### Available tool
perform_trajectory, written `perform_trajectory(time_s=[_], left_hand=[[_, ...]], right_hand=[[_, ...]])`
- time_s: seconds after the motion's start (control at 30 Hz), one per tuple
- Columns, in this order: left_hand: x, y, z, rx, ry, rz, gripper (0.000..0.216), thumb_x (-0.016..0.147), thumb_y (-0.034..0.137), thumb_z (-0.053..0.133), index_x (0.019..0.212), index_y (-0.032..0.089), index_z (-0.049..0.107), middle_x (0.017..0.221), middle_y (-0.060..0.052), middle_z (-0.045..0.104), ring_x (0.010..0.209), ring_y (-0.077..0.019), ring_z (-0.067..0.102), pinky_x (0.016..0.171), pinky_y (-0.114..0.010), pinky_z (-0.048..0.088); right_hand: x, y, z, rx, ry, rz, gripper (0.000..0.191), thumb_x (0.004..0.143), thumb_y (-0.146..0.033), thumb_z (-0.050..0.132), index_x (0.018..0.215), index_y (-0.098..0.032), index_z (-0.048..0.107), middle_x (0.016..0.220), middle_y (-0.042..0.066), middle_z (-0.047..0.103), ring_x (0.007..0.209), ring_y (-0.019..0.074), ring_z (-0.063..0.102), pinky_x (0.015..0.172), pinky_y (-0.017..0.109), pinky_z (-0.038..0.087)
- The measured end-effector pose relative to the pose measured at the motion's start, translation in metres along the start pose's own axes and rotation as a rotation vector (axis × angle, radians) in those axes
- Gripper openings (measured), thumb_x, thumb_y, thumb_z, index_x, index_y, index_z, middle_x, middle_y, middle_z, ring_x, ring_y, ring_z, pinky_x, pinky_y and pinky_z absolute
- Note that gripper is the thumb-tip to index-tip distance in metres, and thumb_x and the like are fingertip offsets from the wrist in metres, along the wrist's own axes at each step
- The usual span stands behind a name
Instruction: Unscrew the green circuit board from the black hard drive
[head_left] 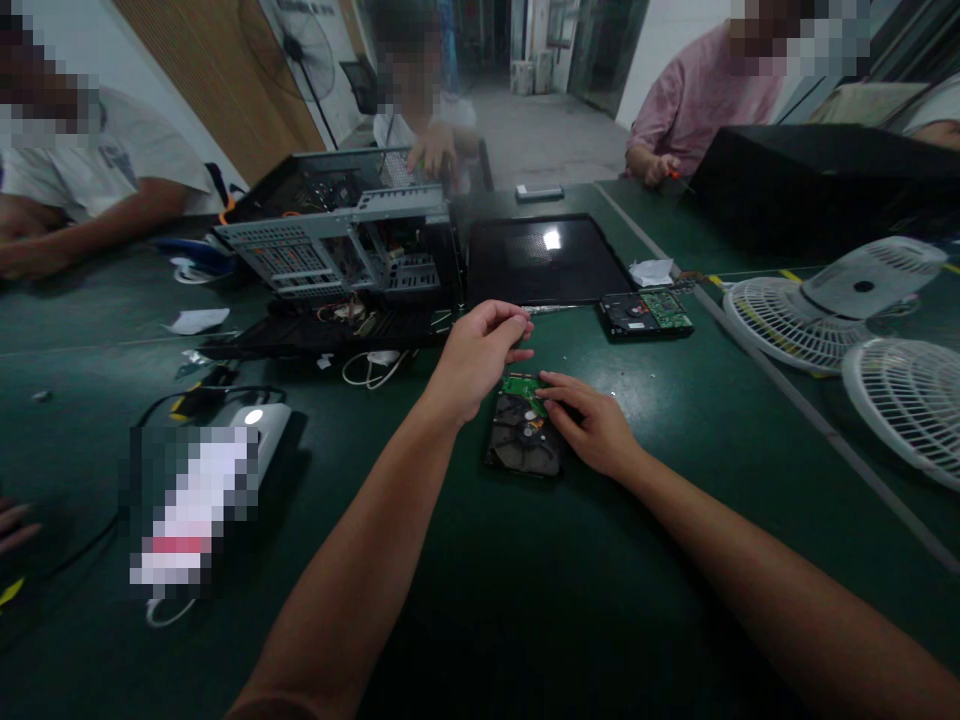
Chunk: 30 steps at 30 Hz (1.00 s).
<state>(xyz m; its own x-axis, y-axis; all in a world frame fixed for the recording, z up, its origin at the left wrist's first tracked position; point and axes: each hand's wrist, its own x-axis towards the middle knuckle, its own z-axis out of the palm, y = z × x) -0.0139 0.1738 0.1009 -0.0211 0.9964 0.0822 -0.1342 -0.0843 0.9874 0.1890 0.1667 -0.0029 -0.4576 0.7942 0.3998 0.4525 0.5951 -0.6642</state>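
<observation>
A hard drive lies circuit side up on the green table, its small green board at the far end. My right hand rests on its right edge, fingers pressed flat on the green board. My left hand hovers just above and behind the drive, its fingertips pinched together; what they hold is too small to make out. A screwdriver lies on the table just beyond my left hand.
A second hard drive lies further right. An open grey computer case and a black side panel stand behind. White fan grilles lie at right. Three other people sit around the table's far edges.
</observation>
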Motion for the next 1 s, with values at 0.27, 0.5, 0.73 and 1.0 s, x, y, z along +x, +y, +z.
perform_trajectory(time_s=[0.27,0.5,0.73,1.0], left_hand=[[0.0,-0.006,-0.005,0.115,-0.044,0.073,0.02,0.086,0.037,0.073,0.094,0.018,0.075,0.096,-0.006,0.071,0.087,-0.0162,0.064,0.07,-0.025,0.059],[-0.002,-0.001,-0.004,0.046,-0.024,0.054,0.016,0.085,0.024,0.075,0.098,0.018,0.068,0.095,-0.005,0.069,0.087,-0.0164,0.066,0.076,-0.032,0.062],[-0.002,0.002,0.0,-0.039,-0.045,-0.007,0.007,0.088,0.02,0.067,0.091,0.016,0.072,0.1,-0.007,0.068,0.094,-0.0181,0.065,0.084,-0.037,0.063],[-0.001,0.006,0.0,-0.017,0.022,0.007,0.016,0.09,0.015,0.057,0.091,0.018,0.074,0.092,-0.006,0.066,0.091,-0.0169,0.063,0.081,-0.034,0.062]], right_hand=[[0.0,-0.001,0.0,-0.023,-0.003,-0.011,0.026,0.098,-0.026,0.057,0.119,-0.028,0.073,0.14,0.005,0.065,0.134,0.0242,0.059,0.116,0.05,0.046],[0.0,-0.001,0.0,-0.016,-0.001,-0.002,0.026,0.098,-0.026,0.056,0.119,-0.028,0.072,0.141,0.005,0.065,0.134,0.0245,0.058,0.116,0.053,0.047],[0.0,0.0,0.001,-0.022,-0.004,-0.008,0.026,0.099,-0.025,0.056,0.119,-0.027,0.072,0.141,0.005,0.064,0.134,0.0239,0.058,0.116,0.053,0.046],[-0.001,0.002,0.001,-0.008,-0.001,-0.009,0.027,0.099,-0.025,0.056,0.12,-0.027,0.072,0.141,0.005,0.064,0.133,0.0247,0.059,0.116,0.052,0.046]])
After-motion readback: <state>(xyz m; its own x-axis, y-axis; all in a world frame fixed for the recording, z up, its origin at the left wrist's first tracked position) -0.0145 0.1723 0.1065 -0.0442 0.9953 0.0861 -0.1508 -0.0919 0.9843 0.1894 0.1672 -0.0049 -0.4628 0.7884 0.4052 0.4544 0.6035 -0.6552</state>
